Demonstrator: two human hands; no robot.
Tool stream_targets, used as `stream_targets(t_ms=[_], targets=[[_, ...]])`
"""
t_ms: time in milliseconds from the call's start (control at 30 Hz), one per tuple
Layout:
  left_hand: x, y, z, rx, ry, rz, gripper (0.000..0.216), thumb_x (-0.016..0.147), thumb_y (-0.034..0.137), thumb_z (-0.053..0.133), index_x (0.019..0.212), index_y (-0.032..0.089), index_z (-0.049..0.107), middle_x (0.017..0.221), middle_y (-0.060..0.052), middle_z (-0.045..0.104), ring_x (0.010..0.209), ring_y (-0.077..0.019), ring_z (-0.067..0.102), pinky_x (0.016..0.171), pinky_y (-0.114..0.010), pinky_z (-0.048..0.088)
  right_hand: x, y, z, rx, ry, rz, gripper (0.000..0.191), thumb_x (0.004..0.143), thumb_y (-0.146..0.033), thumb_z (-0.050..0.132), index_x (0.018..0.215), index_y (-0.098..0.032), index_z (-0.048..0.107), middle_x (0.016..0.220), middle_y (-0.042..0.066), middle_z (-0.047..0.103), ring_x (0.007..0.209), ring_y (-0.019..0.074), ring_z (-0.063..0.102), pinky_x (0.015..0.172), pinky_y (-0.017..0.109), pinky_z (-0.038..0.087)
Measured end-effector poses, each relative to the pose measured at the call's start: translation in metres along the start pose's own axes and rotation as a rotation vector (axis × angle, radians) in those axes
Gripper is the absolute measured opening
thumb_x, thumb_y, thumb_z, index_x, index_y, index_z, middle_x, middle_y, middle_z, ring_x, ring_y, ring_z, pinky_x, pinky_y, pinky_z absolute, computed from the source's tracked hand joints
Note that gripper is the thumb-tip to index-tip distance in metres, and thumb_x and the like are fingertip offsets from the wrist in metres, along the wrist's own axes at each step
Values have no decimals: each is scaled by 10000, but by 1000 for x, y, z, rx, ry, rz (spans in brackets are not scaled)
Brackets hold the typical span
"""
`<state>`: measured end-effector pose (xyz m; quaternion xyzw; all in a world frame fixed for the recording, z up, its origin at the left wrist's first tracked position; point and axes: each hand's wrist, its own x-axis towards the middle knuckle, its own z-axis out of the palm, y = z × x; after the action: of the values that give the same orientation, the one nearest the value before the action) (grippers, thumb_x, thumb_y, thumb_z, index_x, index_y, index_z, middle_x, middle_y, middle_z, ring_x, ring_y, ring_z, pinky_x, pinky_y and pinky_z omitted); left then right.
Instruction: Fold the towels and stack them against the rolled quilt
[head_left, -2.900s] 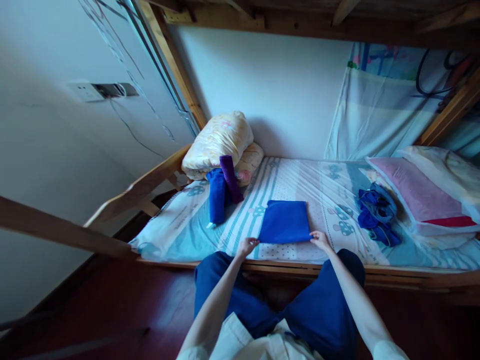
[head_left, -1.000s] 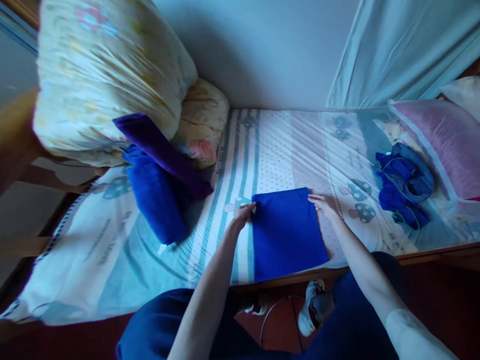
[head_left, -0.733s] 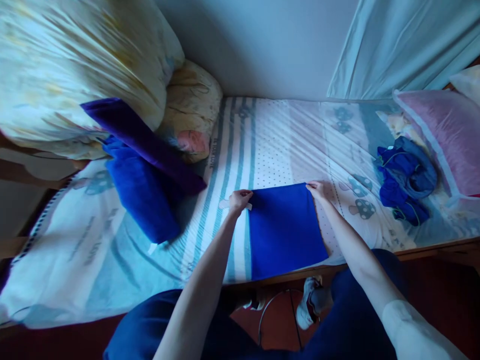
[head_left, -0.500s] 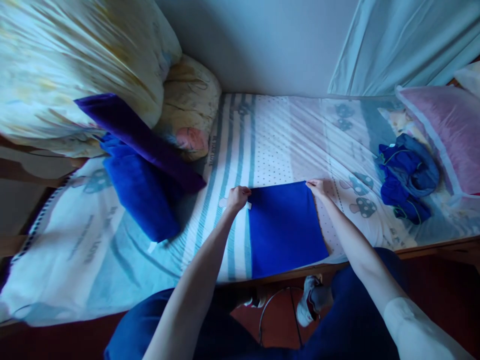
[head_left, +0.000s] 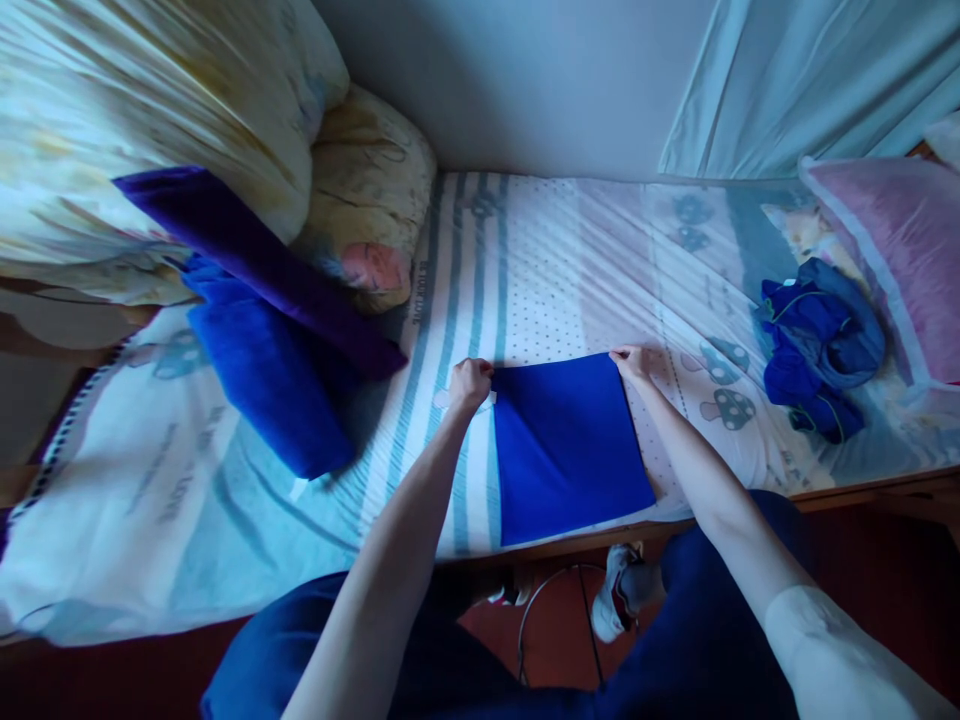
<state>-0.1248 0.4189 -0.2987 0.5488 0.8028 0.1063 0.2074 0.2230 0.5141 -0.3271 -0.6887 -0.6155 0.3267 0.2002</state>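
A flat blue cloth (head_left: 574, 450) with a small white tag lies at the bed's front edge, a slight crease running from its upper left corner. My left hand (head_left: 471, 384) pinches that far left corner, beside the tag. The far right corner is pinched by my right hand (head_left: 631, 363), fingers closed on it. Left of the cloth, a rolled or folded plush blue towel (head_left: 270, 380) rests on the bed, and a long folded purple cloth (head_left: 255, 265) leans across it.
The bed (head_left: 540, 230) carries a striped, mushroom-patterned sheet. Crumpled blue clothing (head_left: 814, 345) lies at the right beside a pink pillow (head_left: 900, 260). Large pale bundled bedding (head_left: 165, 110) and a floral pillow (head_left: 375, 190) stand at the left. A pale curtain (head_left: 810, 90) hangs behind.
My left hand has moved slightly left with its corner of the blue cloth, and a crease now shows there. The view has shifted a little; both hands keep their hold.
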Motion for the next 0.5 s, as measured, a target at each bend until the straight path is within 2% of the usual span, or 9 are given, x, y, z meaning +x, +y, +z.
stream_targets(t_ms=[233, 367, 433, 500], targets=[[8, 2, -5, 3, -168, 105, 215, 780, 241, 669, 949, 151, 767, 906, -90, 763, 911, -245, 693, 858, -313, 514, 11, -5, 2, 16, -183, 82, 216, 759, -253, 787, 946, -148, 766, 811, 53, 755, 760, 183, 704, 759, 277, 549], [13, 2, -10, 40, -267, 166, 233, 733, 237, 695, 946, 157, 749, 884, -55, 756, 887, -228, 680, 826, -289, 503, 17, -6, -5, -90, -294, 84, 221, 733, -349, 823, 766, -148, 737, 625, 4, 660, 675, 184, 656, 712, 276, 522], [15, 2, -12, 57, -294, 180, 213, 722, 229, 699, 921, 161, 734, 891, -50, 753, 905, -231, 679, 820, -282, 497, 19, -5, -9, -102, -293, 56, 251, 748, -384, 813, 733, -154, 715, 599, -6, 629, 675, 181, 643, 706, 269, 514], [17, 4, -12, 67, -263, 140, 191, 728, 228, 698, 905, 158, 715, 896, -66, 748, 925, -247, 679, 826, -293, 496, 19, -6, -11, -103, -232, 39, 235, 783, -381, 788, 769, -158, 715, 640, 9, 648, 729, 189, 653, 722, 262, 514]])
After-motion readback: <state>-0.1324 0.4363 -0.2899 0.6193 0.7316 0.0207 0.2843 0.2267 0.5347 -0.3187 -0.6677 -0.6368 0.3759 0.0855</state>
